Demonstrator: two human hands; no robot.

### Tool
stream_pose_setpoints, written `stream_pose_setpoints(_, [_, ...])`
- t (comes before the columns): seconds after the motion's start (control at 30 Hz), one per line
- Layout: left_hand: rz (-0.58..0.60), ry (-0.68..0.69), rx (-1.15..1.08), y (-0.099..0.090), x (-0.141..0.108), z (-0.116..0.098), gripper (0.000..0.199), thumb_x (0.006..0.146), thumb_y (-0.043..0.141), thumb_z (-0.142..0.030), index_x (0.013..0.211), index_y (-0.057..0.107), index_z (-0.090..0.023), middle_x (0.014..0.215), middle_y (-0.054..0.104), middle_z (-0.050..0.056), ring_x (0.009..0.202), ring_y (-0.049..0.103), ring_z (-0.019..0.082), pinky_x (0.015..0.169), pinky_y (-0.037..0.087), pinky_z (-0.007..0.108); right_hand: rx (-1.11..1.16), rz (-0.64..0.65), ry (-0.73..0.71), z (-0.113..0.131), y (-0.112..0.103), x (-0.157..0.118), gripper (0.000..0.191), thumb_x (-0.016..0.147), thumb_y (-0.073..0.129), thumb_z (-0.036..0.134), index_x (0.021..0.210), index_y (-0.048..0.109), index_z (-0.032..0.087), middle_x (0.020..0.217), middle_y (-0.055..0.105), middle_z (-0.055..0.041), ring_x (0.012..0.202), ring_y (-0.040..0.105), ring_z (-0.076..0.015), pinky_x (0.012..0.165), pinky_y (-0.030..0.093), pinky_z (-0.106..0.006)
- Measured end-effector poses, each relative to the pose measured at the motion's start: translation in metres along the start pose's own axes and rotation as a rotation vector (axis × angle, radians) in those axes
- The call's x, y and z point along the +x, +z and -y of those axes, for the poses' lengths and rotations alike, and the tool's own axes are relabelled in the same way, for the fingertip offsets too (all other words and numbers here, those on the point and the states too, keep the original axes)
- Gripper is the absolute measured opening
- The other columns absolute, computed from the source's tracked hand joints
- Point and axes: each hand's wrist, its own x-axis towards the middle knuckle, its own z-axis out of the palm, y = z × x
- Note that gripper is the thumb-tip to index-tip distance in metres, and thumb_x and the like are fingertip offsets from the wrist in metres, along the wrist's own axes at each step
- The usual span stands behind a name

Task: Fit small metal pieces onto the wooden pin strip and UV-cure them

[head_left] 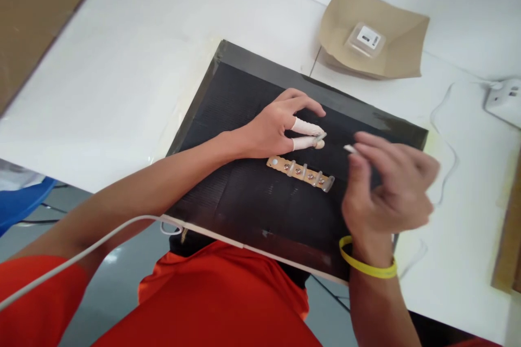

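My left hand [280, 127] is over the black mat [240, 195], with white finger cots on its thumb and index finger. Between those two tips it pinches a small clear tube-like piece [321, 136]. My right hand [388, 184], blurred by motion and wearing a yellow wristband, is raised to the right with thumb and fingers closed on a small white piece [349, 148]. Below the left fingertips lies a tan strip [275, 162] bearing several clear bars and small shiny metal parts. Neither hand touches the strip.
A brown cardboard tray [407, 59] at the back right holds a clear plastic box [366, 39] with a white label. A white power socket [504, 100] and thin cable are at the right. A white cord [93, 244] crosses my left arm.
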Motion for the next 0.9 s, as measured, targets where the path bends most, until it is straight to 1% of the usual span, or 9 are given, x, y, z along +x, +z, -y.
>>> stream_pose_setpoints(0.1, [0.037,-0.067,-0.057,-0.004,0.003,-0.004,0.011,0.094,0.079,-0.028,0.103,0.085,-0.029,0.126,0.076,0.007,0.121,0.062,0.024,0.1,0.058,0.044,0.004,-0.096,0.076,-0.004,0.0,0.0,0.022,0.092,0.074,0.01,0.109,0.076,0.023,0.112,0.084,-0.0054,0.102,0.076,-0.024,0.095,0.055,-0.041])
stream_pose_setpoints(0.23, [0.091,-0.13,-0.115,-0.009,0.005,-0.007,0.012,0.092,0.081,-0.028,0.102,0.086,-0.032,0.13,0.076,0.006,0.124,0.061,0.025,0.104,0.057,0.045,0.034,0.122,-0.103,-0.003,-0.003,0.0,0.028,0.09,0.077,0.009,0.113,0.074,0.023,0.115,0.083,-0.0044,0.101,0.076,-0.0233,0.094,0.056,-0.041])
stream_pose_setpoints(0.33, [0.098,-0.128,-0.142,-0.01,0.005,-0.007,0.014,0.088,0.084,-0.024,0.099,0.087,-0.032,0.13,0.076,0.006,0.125,0.061,0.025,0.108,0.055,0.047,-0.012,-0.055,0.04,-0.003,-0.004,0.0,0.023,0.093,0.073,0.011,0.112,0.075,0.024,0.114,0.083,-0.0045,0.104,0.076,-0.0259,0.094,0.055,-0.043])
stream_pose_setpoints(0.4, [0.103,-0.125,-0.145,-0.01,0.005,-0.007,0.016,0.086,0.085,-0.021,0.098,0.087,-0.032,0.129,0.076,0.006,0.125,0.061,0.026,0.111,0.054,0.048,-0.016,-0.087,0.056,-0.001,-0.004,0.0,0.021,0.094,0.073,0.012,0.111,0.075,0.022,0.113,0.083,-0.0048,0.102,0.076,-0.0255,0.093,0.055,-0.042])
stream_pose_setpoints(0.53, [0.108,-0.121,-0.144,-0.01,0.005,-0.006,0.018,0.088,0.083,-0.019,0.101,0.087,-0.031,0.13,0.076,0.006,0.125,0.06,0.026,0.113,0.053,0.048,0.029,0.12,-0.138,0.002,-0.004,0.0,0.024,0.091,0.076,0.012,0.113,0.074,0.021,0.114,0.084,-0.0047,0.1,0.076,-0.0228,0.091,0.056,-0.039])
stream_pose_setpoints(0.67, [0.114,-0.125,-0.142,-0.011,0.005,-0.006,0.014,0.088,0.084,-0.023,0.1,0.087,-0.031,0.13,0.076,0.006,0.125,0.06,0.026,0.113,0.053,0.048,0.002,-0.099,0.053,0.001,-0.002,0.0,0.021,0.094,0.072,0.011,0.111,0.075,0.023,0.113,0.083,-0.0045,0.102,0.075,-0.0243,0.092,0.055,-0.043])
stream_pose_setpoints(0.8, [0.128,-0.138,-0.146,-0.011,0.005,-0.006,0.015,0.09,0.081,-0.023,0.101,0.086,-0.031,0.132,0.075,0.006,0.126,0.06,0.025,0.114,0.052,0.048,0.052,0.122,-0.131,0.007,-0.003,-0.001,0.027,0.09,0.077,0.01,0.114,0.073,0.022,0.113,0.084,-0.0046,0.099,0.075,-0.0217,0.091,0.057,-0.039])
stream_pose_setpoints(0.83, [0.125,-0.133,-0.149,-0.011,0.005,-0.006,0.015,0.09,0.081,-0.023,0.101,0.086,-0.03,0.132,0.075,0.006,0.126,0.06,0.025,0.114,0.052,0.048,0.059,0.14,-0.151,0.008,-0.003,-0.001,0.028,0.09,0.077,0.009,0.114,0.073,0.022,0.113,0.084,-0.0046,0.099,0.075,-0.0216,0.092,0.057,-0.038])
stream_pose_setpoints(0.9, [0.118,-0.124,-0.152,-0.011,0.005,-0.006,0.014,0.09,0.081,-0.024,0.101,0.087,-0.03,0.131,0.075,0.006,0.126,0.06,0.025,0.114,0.053,0.047,0.049,0.03,-0.047,0.008,-0.003,-0.001,0.026,0.091,0.075,0.008,0.113,0.075,0.022,0.114,0.084,-0.0053,0.103,0.075,-0.0234,0.093,0.057,-0.041])
